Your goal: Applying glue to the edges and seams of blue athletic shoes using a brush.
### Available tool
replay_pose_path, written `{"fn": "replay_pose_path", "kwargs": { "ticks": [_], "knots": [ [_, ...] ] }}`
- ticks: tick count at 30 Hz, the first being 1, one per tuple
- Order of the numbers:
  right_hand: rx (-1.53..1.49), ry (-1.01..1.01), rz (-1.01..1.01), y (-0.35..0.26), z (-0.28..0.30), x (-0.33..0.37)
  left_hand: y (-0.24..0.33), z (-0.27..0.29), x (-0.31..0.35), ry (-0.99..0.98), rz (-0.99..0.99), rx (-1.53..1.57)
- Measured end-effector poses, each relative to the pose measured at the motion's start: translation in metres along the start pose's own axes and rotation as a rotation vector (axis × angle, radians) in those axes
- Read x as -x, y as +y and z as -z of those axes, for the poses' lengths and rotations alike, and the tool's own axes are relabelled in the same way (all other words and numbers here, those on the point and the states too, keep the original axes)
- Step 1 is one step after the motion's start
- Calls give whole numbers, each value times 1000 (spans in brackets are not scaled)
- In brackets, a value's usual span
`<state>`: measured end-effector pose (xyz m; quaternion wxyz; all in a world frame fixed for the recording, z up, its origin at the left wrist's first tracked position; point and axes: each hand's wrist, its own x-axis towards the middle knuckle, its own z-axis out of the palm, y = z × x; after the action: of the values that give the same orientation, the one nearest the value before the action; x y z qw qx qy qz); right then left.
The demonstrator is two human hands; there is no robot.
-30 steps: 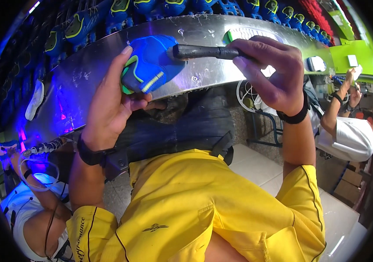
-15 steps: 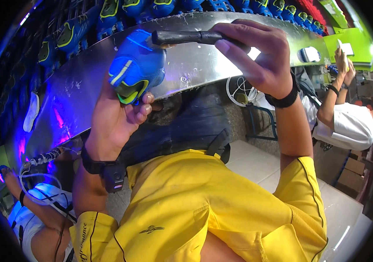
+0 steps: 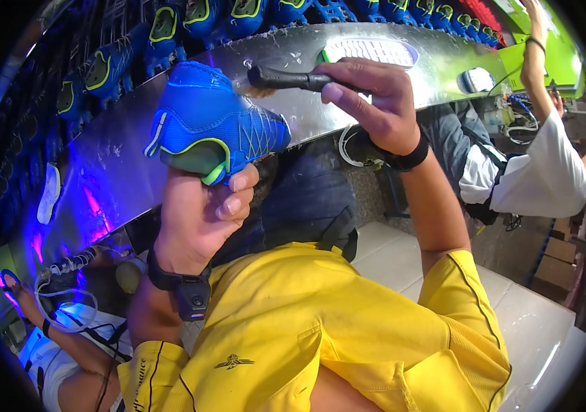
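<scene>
From where I am standing, the person's left hand (image 3: 200,223) is holding a blue shoe upper (image 3: 200,106) left of the upper centre of the frame, its visible fingers curling below the collar while the thumb is staying out of my view. The right hand (image 3: 382,103), right of upper centre, is pinching a black-handled brush (image 3: 285,77) between thumb and fingers. The bristles (image 3: 259,90) are pointing toward the upper; I cannot tell whether they are touching it. Judging by this pose, brushing is under way; how much surface is already covered is not showing. The held upper is displaying no attached sole, so I am rating it as part-built. A white-and-green sole (image 3: 372,52) is lying separately on the metal table (image 3: 313,113) at upper centre, and a white sole-shaped piece (image 3: 49,193) is lying at the left. A row of blue uppers (image 3: 200,17) is lining the upper edge. Regarding containers, cardboard boxes (image 3: 557,264) are standing at the right edge; their contents are not showing.
</scene>
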<state>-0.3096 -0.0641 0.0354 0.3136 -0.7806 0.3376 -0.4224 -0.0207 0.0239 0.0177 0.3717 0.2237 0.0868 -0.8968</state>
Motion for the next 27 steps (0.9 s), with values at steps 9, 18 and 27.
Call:
{"fn": "replay_pose_path", "kwargs": {
  "ticks": [9, 18, 27],
  "knots": [
    [-101, 43, -268, 8, -5, 26, -2, 11, -3, -41, -45, -8],
    [-114, -90, -578, -49, -9, 25, 10, 1, -12, 127, -455, -393],
    [-8, 195, -339, -75, -41, 28, 20, -8, -1, 267, -599, -592]
  ]
}}
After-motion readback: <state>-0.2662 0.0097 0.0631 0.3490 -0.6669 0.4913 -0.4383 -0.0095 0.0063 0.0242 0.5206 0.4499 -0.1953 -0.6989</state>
